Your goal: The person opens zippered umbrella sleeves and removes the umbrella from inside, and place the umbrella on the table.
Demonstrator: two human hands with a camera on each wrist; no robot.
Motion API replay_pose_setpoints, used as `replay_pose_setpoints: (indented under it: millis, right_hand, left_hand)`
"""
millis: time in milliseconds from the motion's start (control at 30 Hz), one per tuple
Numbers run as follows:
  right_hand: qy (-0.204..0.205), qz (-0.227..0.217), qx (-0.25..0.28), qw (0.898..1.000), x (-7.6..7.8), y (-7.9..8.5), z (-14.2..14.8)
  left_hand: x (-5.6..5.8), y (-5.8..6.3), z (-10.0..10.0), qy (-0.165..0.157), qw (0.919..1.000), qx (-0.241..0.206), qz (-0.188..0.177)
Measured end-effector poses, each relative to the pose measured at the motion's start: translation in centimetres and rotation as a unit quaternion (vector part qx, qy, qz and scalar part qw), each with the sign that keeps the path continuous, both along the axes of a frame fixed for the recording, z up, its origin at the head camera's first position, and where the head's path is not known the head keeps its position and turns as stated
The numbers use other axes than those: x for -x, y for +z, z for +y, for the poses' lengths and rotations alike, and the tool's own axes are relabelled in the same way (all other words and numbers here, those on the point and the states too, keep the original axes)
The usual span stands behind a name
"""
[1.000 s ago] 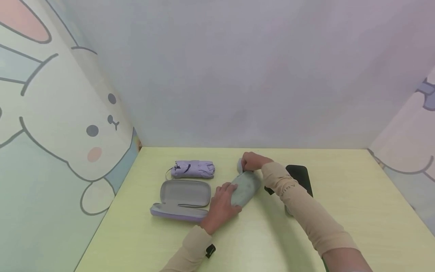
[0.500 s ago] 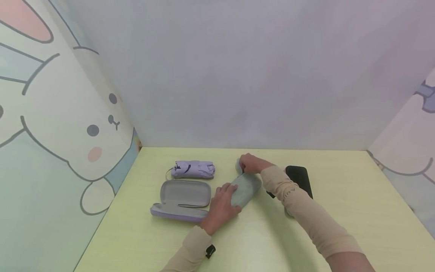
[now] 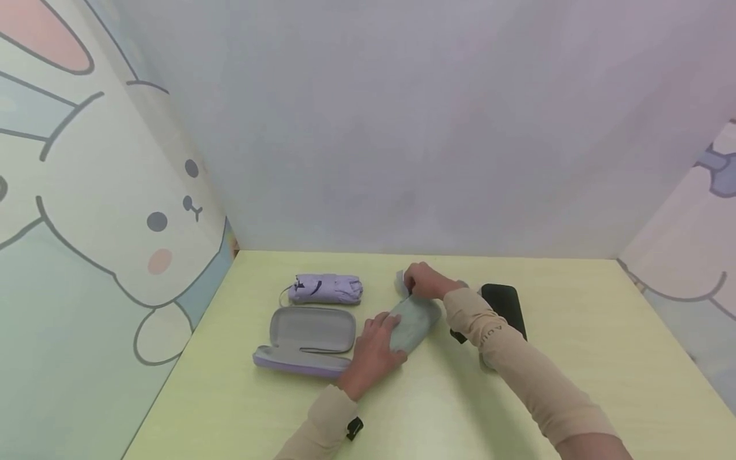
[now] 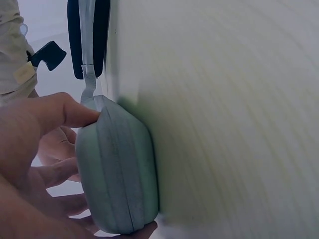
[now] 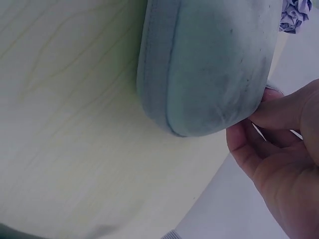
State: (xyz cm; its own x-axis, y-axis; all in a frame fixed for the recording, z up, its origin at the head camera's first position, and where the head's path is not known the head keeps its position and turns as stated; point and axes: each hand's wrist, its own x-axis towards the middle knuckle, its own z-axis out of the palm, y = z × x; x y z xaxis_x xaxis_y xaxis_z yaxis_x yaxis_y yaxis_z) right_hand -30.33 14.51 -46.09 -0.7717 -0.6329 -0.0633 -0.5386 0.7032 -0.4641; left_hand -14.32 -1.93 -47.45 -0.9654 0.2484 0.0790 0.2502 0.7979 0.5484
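A pale green soft zip case (image 3: 415, 324) lies slanted on the table, smooth and rounded at its ends. My left hand (image 3: 376, 351) grips its near left side; in the left wrist view the thumb presses the edge band and the fingers curl around the zip case (image 4: 122, 164). At the far end, my right hand (image 3: 427, 281) pinches the edge of the case, and in the right wrist view the thumb and fingers (image 5: 284, 112) meet at its rim. What lies between those fingertips is hidden. A light grey flap (image 3: 400, 283) sticks out beside them.
Left of the zip case lies an open lilac case (image 3: 313, 329) with grey lining. Behind that rests a folded lilac umbrella (image 3: 326, 289). A black flat rectangular thing (image 3: 504, 306) sits on the right, partly covered by my right forearm. The table (image 3: 598, 332) meets a wall behind.
My right hand has shifted slightly left along the far end of the zip case, and the grey flap has edged left too. The left hand keeps its grip.
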Motion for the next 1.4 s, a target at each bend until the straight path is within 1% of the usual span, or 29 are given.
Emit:
replay_pose_setpoints:
  millis: [100, 200, 367, 467, 600, 700, 767, 833, 867, 1067, 1300, 1400]
  right_hand:
    - [0.013, 0.013, 0.026, 0.999, 0.1, -0.2, 0.3]
    - [0.021, 0.023, 0.05, 0.998, 0.1, -0.2, 0.6]
    - [0.012, 0.029, 0.083, 0.996, -0.1, -0.3, 1.0]
    - [0.017, 0.035, 0.096, 0.995, -0.2, -0.3, 1.2]
    - [0.024, 0.045, 0.103, 0.993, -0.2, -0.5, 1.5]
    - [0.037, 0.052, 0.118, 0.991, -0.2, -0.7, 1.8]
    - [0.055, 0.059, 0.133, 0.988, -0.2, -0.6, 2.0]
    - [0.064, 0.059, 0.142, 0.986, -0.3, -0.5, 2.0]
    - [0.063, 0.06, 0.144, 0.986, -0.3, -0.4, 2.1]
    - [0.025, 0.057, 0.119, 0.991, -0.3, -0.7, 2.0]
    - [0.006, 0.049, 0.106, 0.993, -0.5, -0.5, 1.8]
    - [0.005, 0.052, 0.106, 0.993, -0.6, -0.4, 1.7]
  left_hand:
    - [-0.1, 0.0, -0.1, -0.001, 1.0, -0.002, -0.002]
    - [-0.2, 0.0, -0.2, -0.003, 1.0, -0.006, 0.004]
    - [-0.3, 0.0, -0.4, -0.009, 0.9996, -0.012, 0.026]
    - [-0.2, 0.0, -0.5, -0.01, 0.9994, -0.014, 0.031]
    - [-0.2, -0.1, -0.6, -0.01, 0.9994, -0.018, 0.026]
    - [-0.2, -0.2, -0.7, -0.009, 0.9995, -0.022, 0.023]
    - [-0.2, -0.2, -0.8, -0.009, 0.9993, -0.028, 0.024]
    - [-0.2, -0.2, -0.9, -0.01, 0.9991, -0.032, 0.026]
    - [-0.3, -0.2, -0.9, -0.011, 0.9989, -0.036, 0.029]
    - [-0.1, -0.3, -1.0, -0.009, 0.9987, -0.035, 0.035]
    - [0.1, -0.3, -0.9, -0.002, 0.9988, -0.032, 0.037]
    - [0.0, -0.3, -0.8, 0.001, 0.9988, -0.028, 0.039]
